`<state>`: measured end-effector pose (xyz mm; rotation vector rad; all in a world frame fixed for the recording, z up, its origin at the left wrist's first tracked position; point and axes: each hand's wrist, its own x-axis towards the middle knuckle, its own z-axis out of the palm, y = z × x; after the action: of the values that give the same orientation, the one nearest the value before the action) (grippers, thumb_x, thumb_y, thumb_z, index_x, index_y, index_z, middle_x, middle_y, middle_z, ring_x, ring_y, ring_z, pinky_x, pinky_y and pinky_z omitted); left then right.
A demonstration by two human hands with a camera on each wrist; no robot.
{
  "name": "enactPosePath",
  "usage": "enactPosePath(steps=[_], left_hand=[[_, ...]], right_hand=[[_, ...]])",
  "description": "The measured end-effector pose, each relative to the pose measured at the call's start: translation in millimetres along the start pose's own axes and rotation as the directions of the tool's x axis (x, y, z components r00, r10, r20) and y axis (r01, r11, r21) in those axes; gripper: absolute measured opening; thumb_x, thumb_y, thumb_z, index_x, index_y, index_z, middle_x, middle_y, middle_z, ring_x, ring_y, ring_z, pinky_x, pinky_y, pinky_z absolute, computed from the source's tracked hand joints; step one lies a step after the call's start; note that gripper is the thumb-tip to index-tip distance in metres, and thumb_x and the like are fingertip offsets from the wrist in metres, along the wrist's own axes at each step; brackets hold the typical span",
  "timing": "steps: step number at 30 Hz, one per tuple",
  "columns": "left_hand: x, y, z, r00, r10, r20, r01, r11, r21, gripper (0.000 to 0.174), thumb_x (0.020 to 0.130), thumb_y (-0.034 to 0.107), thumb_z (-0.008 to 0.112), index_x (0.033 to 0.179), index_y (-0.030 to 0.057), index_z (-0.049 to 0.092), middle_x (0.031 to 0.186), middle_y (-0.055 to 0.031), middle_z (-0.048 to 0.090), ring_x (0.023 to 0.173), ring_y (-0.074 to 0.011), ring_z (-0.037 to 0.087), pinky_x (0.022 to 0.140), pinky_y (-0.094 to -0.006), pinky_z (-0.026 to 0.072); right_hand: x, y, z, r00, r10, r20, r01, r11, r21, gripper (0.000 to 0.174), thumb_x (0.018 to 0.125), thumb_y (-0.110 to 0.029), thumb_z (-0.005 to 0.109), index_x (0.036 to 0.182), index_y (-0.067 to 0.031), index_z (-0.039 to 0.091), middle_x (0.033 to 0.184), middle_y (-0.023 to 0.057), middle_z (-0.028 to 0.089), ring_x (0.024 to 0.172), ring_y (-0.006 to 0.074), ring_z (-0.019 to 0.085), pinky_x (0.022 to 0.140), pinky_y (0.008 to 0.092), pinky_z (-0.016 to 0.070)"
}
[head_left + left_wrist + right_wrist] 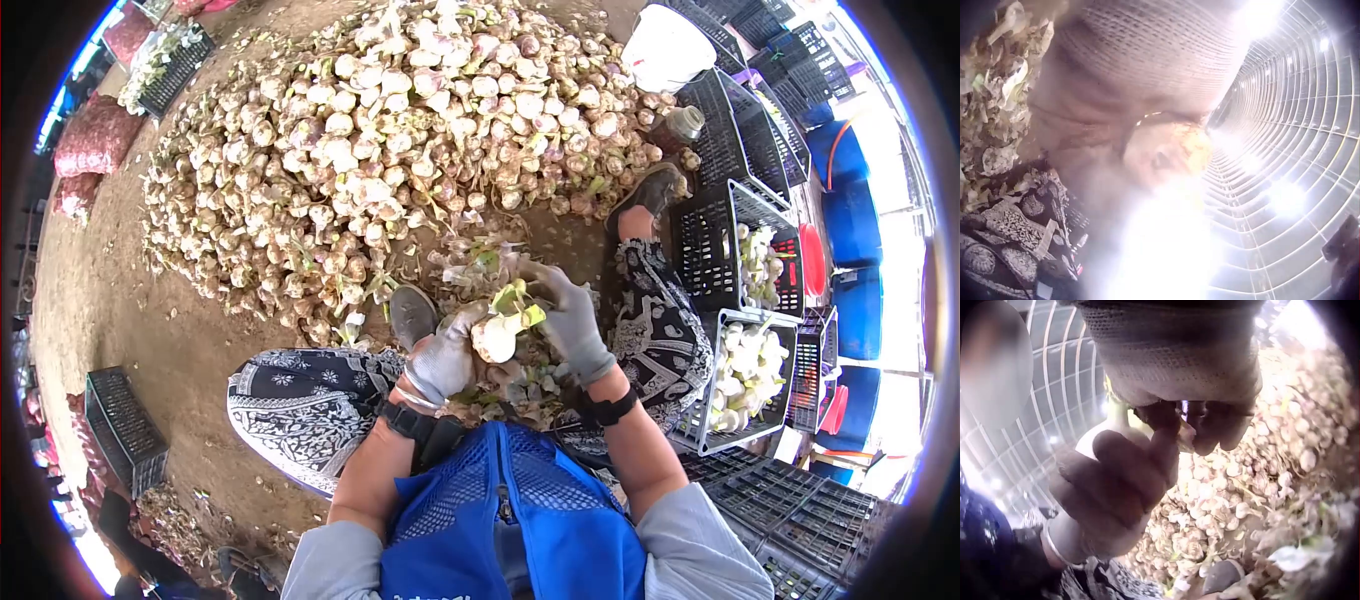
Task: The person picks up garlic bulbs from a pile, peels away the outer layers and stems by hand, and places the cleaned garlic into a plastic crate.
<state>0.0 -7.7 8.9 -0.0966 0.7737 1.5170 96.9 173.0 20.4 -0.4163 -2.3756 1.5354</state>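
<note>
My gloved left hand (pixel 443 362) grips a pale garlic bulb (pixel 493 341) above the lap, its fingers curled about the bulb's side. Loose green leaves (pixel 512 299) stick up from the bulb's top. From the other side my gloved right hand (pixel 574 322) reaches over, its fingers curled and pinching the leafy outer skin. In the right wrist view a scrap of skin (pixel 1186 434) shows below those fingers. The left wrist view shows the bulb (pixel 1163 153) close up, partly washed out by glare. Below the hands lie peeled husks (pixel 535 385) between the legs.
A large heap of unpeeled garlic (pixel 400 130) spreads in front. At the right stand a crate of cleaned garlic (pixel 708 420), several black crates (pixel 705 240) and blue barrels (pixel 858 310). A black crate (pixel 125 430) sits at the left, with red net sacks (pixel 95 140) further off.
</note>
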Motion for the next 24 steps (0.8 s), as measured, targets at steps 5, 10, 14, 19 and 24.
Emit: enactPosePath(steps=[5,10,14,19,24], left_hand=[[17.8,-18.9,-25.5,0.9,0.436,0.023,-0.351,0.691,0.632,0.042,0.103,0.036,0.042,0.121,0.0033,0.061,0.104,-0.0135,0.069,0.081,-0.0218,0.068,0.07,-0.0334,0.055],[18.1,0.1,16.3,0.709,0.628,-0.32,-0.486,0.765,0.423,0.016,0.098,0.011,0.06,0.105,-0.001,0.069,0.085,-0.001,0.069,0.075,-0.0067,0.059,0.07,-0.0201,0.048],[-24.3,14.0,27.3,0.652,0.758,-0.019,-0.396,0.362,0.844,0.02,0.095,0.022,0.07,0.1,0.0025,0.068,0.082,0.0032,0.062,0.075,-0.0056,0.054,0.066,-0.0209,0.0452],[-30.5,25.6,16.2,0.538,0.834,-0.119,-0.229,0.281,0.932,0.01,0.092,0.012,0.068,0.088,0.003,0.064,0.073,-0.0018,0.062,0.062,-0.0071,0.053,0.054,-0.0259,0.0462],[-21.3,26.6,23.0,0.691,0.716,-0.102,0.02,0.122,0.992,0.031,0.092,0.027,0.068,0.113,0.0045,0.065,0.097,-0.0101,0.073,0.079,-0.0258,0.07,0.07,-0.0347,0.0561]], right_hand=[[-28.7,11.4,10.7,0.973,0.207,0.1,-0.23,0.885,0.405,0.043,0.089,-0.009,0.069,0.13,0.001,0.058,0.129,0.0083,0.059,0.118,0.0172,0.055,0.103,0.0312,0.044],[-34.5,10.3,16.2,0.835,0.55,0.033,-0.404,0.571,0.715,0.032,0.091,-0.003,0.063,0.122,0.0045,0.062,0.105,0.0085,0.07,0.096,0.0186,0.067,0.091,0.0313,0.0521],[-34.2,44.5,-5.1,0.704,0.703,-0.098,-0.219,0.347,0.912,0.031,0.1,-0.028,0.058,0.116,-0.0008,0.062,0.111,0.0107,0.069,0.095,0.0254,0.069,0.076,0.0371,0.0587],[-51.7,64.4,-24.2,0.724,0.688,-0.046,-0.09,0.161,0.983,0.03,0.1,-0.03,0.057,0.119,-0.0072,0.06,0.114,0.0098,0.069,0.102,0.025,0.067,0.074,0.0377,0.0583],[-62.9,57.8,-22.6,0.869,0.488,0.087,-0.085,-0.028,0.996,0.033,0.101,-0.039,0.052,0.121,-0.0125,0.06,0.122,0.006,0.066,0.11,0.023,0.064,0.082,0.0395,0.055]])
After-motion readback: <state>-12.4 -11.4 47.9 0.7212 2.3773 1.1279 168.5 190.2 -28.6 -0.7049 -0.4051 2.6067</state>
